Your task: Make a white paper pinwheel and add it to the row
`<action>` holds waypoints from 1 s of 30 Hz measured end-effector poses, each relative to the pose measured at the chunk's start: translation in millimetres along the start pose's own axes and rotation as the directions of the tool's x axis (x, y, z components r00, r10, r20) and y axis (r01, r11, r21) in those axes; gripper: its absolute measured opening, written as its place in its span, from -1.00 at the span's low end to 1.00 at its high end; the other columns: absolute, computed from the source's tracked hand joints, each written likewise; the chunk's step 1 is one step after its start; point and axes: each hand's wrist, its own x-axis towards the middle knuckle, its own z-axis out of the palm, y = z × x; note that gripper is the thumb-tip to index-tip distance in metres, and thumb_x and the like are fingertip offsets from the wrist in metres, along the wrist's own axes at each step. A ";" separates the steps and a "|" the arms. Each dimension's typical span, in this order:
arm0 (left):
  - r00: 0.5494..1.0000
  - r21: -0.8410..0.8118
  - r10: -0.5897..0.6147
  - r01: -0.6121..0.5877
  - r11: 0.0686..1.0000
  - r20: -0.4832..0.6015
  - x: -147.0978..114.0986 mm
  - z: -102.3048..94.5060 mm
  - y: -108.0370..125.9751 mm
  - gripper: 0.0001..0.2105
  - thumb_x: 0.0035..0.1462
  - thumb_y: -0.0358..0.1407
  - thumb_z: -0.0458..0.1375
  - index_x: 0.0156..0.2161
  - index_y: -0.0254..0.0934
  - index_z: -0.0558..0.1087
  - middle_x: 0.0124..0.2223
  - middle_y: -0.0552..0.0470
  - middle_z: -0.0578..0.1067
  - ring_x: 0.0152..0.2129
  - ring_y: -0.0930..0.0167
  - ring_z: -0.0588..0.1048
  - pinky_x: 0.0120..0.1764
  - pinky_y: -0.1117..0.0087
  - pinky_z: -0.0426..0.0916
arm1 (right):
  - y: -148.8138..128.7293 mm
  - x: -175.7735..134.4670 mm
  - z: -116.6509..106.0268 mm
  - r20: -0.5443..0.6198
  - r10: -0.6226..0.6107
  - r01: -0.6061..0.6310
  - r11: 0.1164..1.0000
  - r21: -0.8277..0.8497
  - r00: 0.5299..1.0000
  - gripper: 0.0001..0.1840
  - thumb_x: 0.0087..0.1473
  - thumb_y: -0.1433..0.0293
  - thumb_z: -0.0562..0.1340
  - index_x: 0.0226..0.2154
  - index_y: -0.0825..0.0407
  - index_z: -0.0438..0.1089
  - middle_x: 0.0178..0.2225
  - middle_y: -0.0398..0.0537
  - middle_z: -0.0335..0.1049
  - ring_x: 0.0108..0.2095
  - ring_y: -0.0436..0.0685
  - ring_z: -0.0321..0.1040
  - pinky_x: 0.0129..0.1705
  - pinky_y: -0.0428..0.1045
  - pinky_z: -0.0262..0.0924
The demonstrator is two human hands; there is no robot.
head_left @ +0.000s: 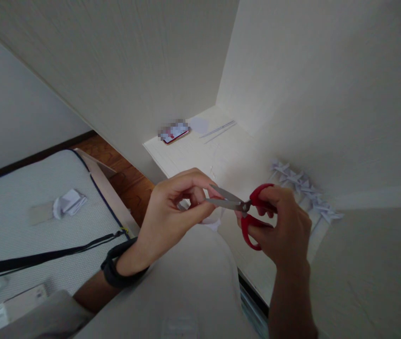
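Note:
My right hand grips a pair of scissors by its red handles. The blades are parted and point left, their tips at the fingertips of my left hand. My left thumb and forefinger are pinched together on a small piece of white paper; most of it is hidden behind the fingers, with a bit showing below them. A dark band circles my left wrist.
Beyond my hands, a white shelf in a corner carries a phone and thin paper strips. Several folded white paper shapes line its right side. Crumpled paper and a black strap lie on a mattress at left.

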 end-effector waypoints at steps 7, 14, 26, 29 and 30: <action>1.000 0.041 0.026 -0.026 0.999 -0.015 -0.5 -1.0 0.4 -0.86 0.01 -0.54 0.24 -0.41 -0.25 0.50 -0.50 0.13 0.42 -0.60 0.54 0.33 -0.57 0.50 0.17 | -1.4 0.7 -1.1 0.021 0.022 -0.022 1.000 0.011 1.000 -0.68 -0.21 0.54 0.22 -0.34 -0.03 0.18 -0.50 -0.27 0.20 -0.57 -0.07 0.09 -0.53 -0.13 0.06; 0.997 0.066 0.051 -0.047 0.997 -0.053 -1.1 -1.1 1.0 -0.90 0.01 -0.46 0.28 -0.43 -0.21 0.51 -0.51 0.09 0.42 -0.56 0.47 0.36 -0.55 0.44 0.17 | -1.3 1.8 0.0 0.026 0.024 -0.024 1.000 0.005 0.999 -0.68 -0.21 0.52 0.23 -0.34 -0.04 0.19 -0.51 -0.29 0.22 -0.57 -0.06 0.12 -0.54 -0.13 0.06; 0.999 0.054 -0.005 0.008 0.999 -0.048 -1.3 -0.1 2.6 -0.94 0.03 -0.43 0.29 -0.39 -0.24 0.53 -0.52 0.10 0.42 -0.64 0.52 0.29 -0.58 0.47 0.16 | 0.3 1.0 -0.2 0.009 0.038 -0.039 0.999 0.012 0.999 -0.74 -0.12 0.51 0.25 -0.35 -0.07 0.21 -0.50 -0.24 0.31 -0.58 -0.03 0.20 -0.55 -0.10 0.14; 1.000 0.064 -0.002 0.003 0.998 -0.024 -1.7 -0.9 1.8 -0.97 0.06 -0.39 0.29 -0.39 -0.24 0.53 -0.51 0.10 0.41 -0.63 0.54 0.28 -0.57 0.47 0.17 | 2.0 -2.1 0.2 -0.043 0.122 -0.119 0.991 0.066 0.992 -0.72 -0.12 0.48 0.31 -0.35 -0.06 0.23 -0.50 -0.27 0.29 -0.58 -0.06 0.18 -0.55 -0.13 0.15; 1.000 0.072 -0.004 0.005 0.997 -0.022 -1.8 -1.1 1.9 -0.97 0.07 -0.38 0.29 -0.39 -0.25 0.53 -0.51 0.10 0.40 -0.63 0.54 0.28 -0.56 0.48 0.17 | 2.9 -3.1 0.2 -0.065 0.171 -0.164 0.982 0.096 0.983 -0.70 -0.12 0.46 0.34 -0.34 -0.05 0.23 -0.50 -0.28 0.29 -0.59 -0.07 0.17 -0.56 -0.14 0.15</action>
